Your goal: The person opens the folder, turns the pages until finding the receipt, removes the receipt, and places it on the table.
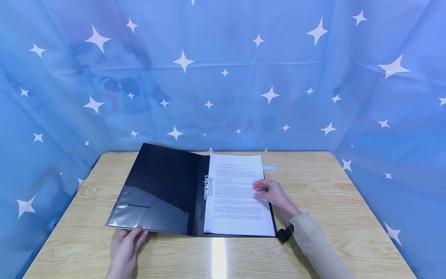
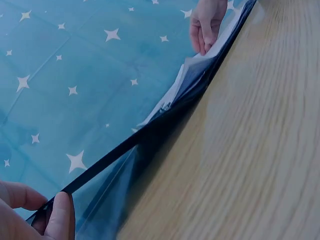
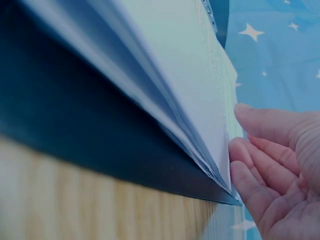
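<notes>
One printed paper stack (image 1: 235,197), right half of black clip binder (image 1: 200,221); long axis away from me; my right hand (image 1: 273,193) nearer, relaxed, by its right edge; my left hand (image 1: 127,248) pinches the front cover (image 1: 162,174).

No word can be read for sure. The paper (image 1: 237,223) bears small dark print (image 1: 237,178), set in paragraphs from near its top to near its lower edge, too fine to make out. On the curtain (image 1: 216,89), above the paper, faint reddish marks (image 1: 249,124) look like characters: one resembles 大, its neighbours are too pale to tell. The right wrist view shows the print only as slanted, blurred lines.
</notes>
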A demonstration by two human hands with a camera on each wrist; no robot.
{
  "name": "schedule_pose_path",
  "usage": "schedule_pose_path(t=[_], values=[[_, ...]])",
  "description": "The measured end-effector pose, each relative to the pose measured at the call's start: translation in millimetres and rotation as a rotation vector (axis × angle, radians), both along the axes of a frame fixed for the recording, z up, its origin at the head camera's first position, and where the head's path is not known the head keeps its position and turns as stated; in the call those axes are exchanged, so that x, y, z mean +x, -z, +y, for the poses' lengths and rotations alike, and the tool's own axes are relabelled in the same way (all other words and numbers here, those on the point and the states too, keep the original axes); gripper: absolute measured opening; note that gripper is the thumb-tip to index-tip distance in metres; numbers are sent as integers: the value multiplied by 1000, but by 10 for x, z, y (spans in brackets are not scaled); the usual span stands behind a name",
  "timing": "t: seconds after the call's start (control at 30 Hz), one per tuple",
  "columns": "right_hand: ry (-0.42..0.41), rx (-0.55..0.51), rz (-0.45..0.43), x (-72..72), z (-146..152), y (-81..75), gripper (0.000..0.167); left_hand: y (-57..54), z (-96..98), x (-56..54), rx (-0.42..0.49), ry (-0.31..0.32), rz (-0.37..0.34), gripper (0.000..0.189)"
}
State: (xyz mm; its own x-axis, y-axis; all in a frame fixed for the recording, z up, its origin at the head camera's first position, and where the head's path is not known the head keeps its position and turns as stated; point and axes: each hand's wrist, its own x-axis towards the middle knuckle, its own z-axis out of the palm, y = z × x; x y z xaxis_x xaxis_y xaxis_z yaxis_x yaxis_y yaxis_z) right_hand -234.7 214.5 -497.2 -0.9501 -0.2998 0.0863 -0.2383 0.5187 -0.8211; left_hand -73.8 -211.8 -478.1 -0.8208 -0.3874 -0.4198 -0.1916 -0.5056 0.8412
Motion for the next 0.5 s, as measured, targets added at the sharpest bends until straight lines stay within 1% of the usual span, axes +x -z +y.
schedule_pose_path(t=[0.1,0.17,0.23,0.27,0.33,0.4,0.43,0.5], values=[[2,-12,-6,8,6,1,30,24,-20,-20,-49,-26,-4,17],[5,-16,-9,8,6,6,30,49,-54,-34,-99,-63,-3,24],[7,-15,-9,5,6,13,30,87,-118,-49,-140,-122,15,35],[6,-15,-7,3,5,15,30,105,-161,-56,-176,-152,20,38],[4,-11,-4,1,3,17,29,145,-254,-66,-193,-220,64,43],[-3,-7,5,3,2,10,28,170,-343,-70,-192,-266,114,44],[-6,-7,9,5,1,5,28,174,-382,-68,-190,-279,137,45],[-8,-9,12,7,-1,-4,28,163,-435,-70,-194,-292,156,43]])
